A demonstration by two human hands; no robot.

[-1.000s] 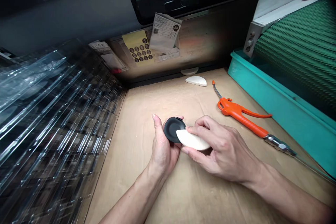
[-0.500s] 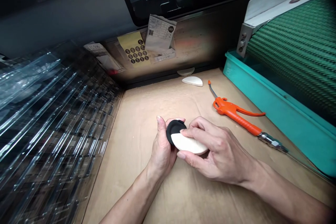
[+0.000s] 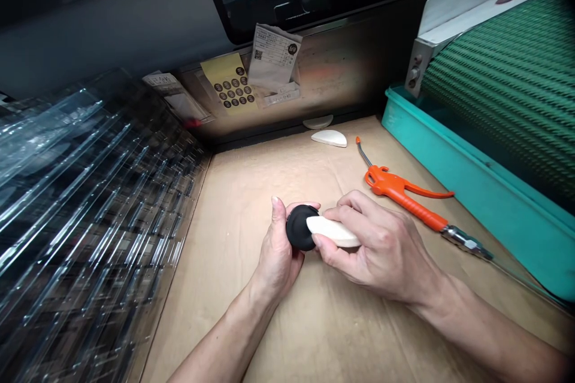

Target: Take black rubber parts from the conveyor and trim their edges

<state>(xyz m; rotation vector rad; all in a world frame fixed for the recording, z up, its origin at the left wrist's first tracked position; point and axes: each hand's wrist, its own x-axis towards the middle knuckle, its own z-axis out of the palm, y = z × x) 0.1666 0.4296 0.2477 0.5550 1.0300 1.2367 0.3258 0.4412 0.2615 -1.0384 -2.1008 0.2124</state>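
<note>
My left hand (image 3: 278, 251) holds a round black part (image 3: 300, 228) between thumb and fingers, just above the cardboard-covered bench (image 3: 314, 323). My right hand (image 3: 377, 251) grips a flat white oval pad (image 3: 333, 231) and presses its left end against the black part's right side. The two hands touch in the middle of the bench. Part of the black piece is hidden behind the pad and my fingers.
A second white oval pad (image 3: 329, 138) lies at the bench's far edge. An orange air blow gun (image 3: 404, 194) lies to the right. A teal bin (image 3: 471, 185) and a green ribbed conveyor (image 3: 507, 84) stand right. Stacked clear plastic trays (image 3: 81, 221) fill the left. Labels (image 3: 231, 85) hang behind.
The white pad has tipped more edge-on and slid up across the black part. The black part has turned in my left hand. Both hands stayed in about the same place.
</note>
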